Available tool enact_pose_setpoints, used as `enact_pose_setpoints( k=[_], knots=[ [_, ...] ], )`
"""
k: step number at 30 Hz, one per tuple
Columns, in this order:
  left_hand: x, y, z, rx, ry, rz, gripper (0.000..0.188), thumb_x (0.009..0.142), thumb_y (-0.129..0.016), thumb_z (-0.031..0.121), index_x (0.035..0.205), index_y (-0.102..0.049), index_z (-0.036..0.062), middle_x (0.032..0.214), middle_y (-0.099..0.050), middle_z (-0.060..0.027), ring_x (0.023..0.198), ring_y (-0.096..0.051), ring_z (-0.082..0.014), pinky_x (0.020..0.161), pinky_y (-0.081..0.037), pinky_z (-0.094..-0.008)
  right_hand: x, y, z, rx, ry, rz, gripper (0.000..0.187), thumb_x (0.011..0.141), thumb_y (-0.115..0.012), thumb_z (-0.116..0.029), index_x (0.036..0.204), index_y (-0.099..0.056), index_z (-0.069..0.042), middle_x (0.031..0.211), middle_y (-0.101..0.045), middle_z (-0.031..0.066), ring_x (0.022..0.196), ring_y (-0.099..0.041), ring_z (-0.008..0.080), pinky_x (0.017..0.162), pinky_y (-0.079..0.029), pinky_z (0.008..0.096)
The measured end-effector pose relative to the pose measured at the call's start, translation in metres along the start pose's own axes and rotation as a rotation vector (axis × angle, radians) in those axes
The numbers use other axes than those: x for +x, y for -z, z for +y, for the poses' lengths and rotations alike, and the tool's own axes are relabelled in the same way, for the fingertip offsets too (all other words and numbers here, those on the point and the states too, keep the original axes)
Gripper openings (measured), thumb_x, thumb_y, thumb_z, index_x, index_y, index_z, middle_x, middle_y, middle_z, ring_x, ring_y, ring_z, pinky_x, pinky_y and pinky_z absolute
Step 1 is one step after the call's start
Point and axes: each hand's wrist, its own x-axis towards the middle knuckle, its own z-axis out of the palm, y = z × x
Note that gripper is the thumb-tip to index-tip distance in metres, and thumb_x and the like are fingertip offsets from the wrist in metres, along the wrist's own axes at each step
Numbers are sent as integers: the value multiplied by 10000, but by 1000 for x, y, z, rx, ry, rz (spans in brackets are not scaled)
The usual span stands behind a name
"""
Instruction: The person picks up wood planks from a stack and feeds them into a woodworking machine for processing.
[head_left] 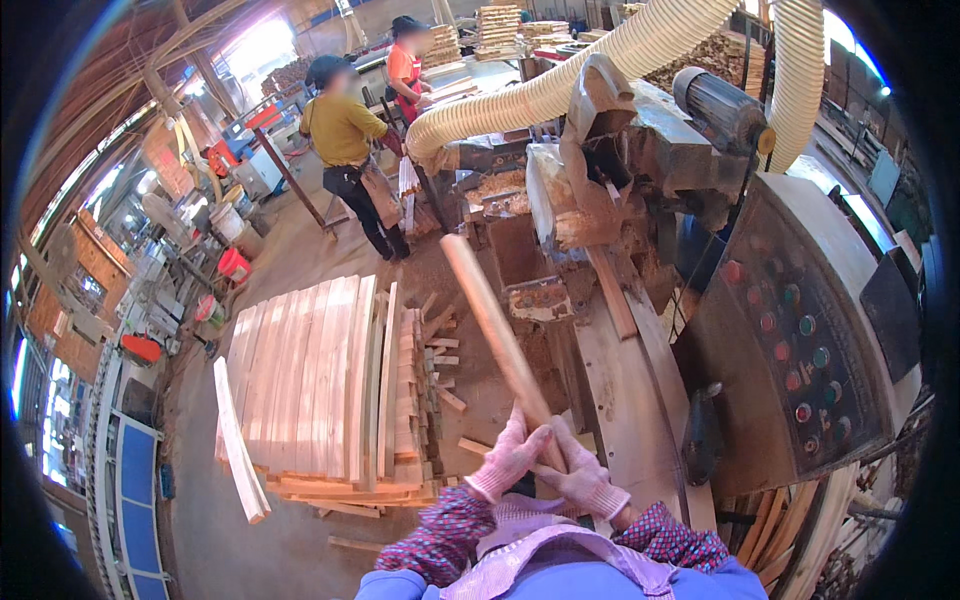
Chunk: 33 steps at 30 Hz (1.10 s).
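Both my hands wear pink knit gloves and are closed around the near end of a wooden strip (492, 318). The strip points away from me, up and to the left, over the floor between the board stack and the machine. On its left side is my left hand (510, 455); my right hand (583, 472) wraps the end from the right, touching the left one. Just right of my hands runs the metal bed (630, 400) of a woodworking machine (590, 200), where another wooden piece (611, 295) lies near the dusty cutting housing.
A large stack of boards (300, 380) stands left, with one pale board (238, 440) lying askew along its side. To the right is a control panel (800, 330) with coloured buttons. A ribbed hose (560, 90) arches overhead. Two people (350, 130) (408, 70) stand farther back.
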Motion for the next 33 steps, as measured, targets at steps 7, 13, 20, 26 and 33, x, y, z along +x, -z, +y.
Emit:
enact_pose_setpoints(
  k=[7, 13, 20, 26, 33],
  knots=[
    [-3, 349, 29, 1063, 462, 748, 937, 801, -786, 473, 1438, -388, -88, 1361, -526, -320, 1210, -576, -398, 1042, -461, -442, -168, 30, 92, -569, -200, 404, 738, 803, -666, -186, 1466, -404, 4, 1430, -454, 317, 1311, -461, 479, 1107, -398, 470],
    [-89, 509, -14, 1027, 995, 793, 1094, 731, -814, 479, 1541, -261, -6, 1562, -346, -238, 1449, -350, -336, 1192, -310, -397, -106, 48, 144, -1173, -96, 436, 693, 821, -639, -231, 1452, -445, -18, 1468, -441, 286, 1304, -486, 455, 1085, -417, 518],
    [-118, 566, -74, 1045, 807, 937, 509, 736, -788, 182, 1151, -632, -68, 1048, -701, -256, 1006, -694, -379, 920, -555, -411, 102, 123, 152, -1137, 74, 489, 463, 934, -547, -209, 1383, -544, -95, 1372, -553, 164, 1287, -482, 358, 1155, -317, 476],
    [-117, 454, -1, -107, 445, 978, 386, 904, -661, 372, 1073, -649, 25, 891, -661, -105, 733, -642, -249, 663, -534, -376, 149, 79, 72, -426, 111, 603, 375, 950, -621, -225, 1235, -639, 18, 1340, -604, 204, 1246, -559, 363, 1097, -418, 402],
    [-73, 158, 32, -719, 250, 488, 357, 1010, -530, 305, 1217, -591, 20, 1075, -669, -105, 949, -662, -222, 844, -565, -373, 42, -63, -68, 512, 194, -390, 759, 938, -685, -137, 1559, -264, -19, 1537, -423, 163, 1366, -460, 198, 1117, -370, 322]
  ],
)
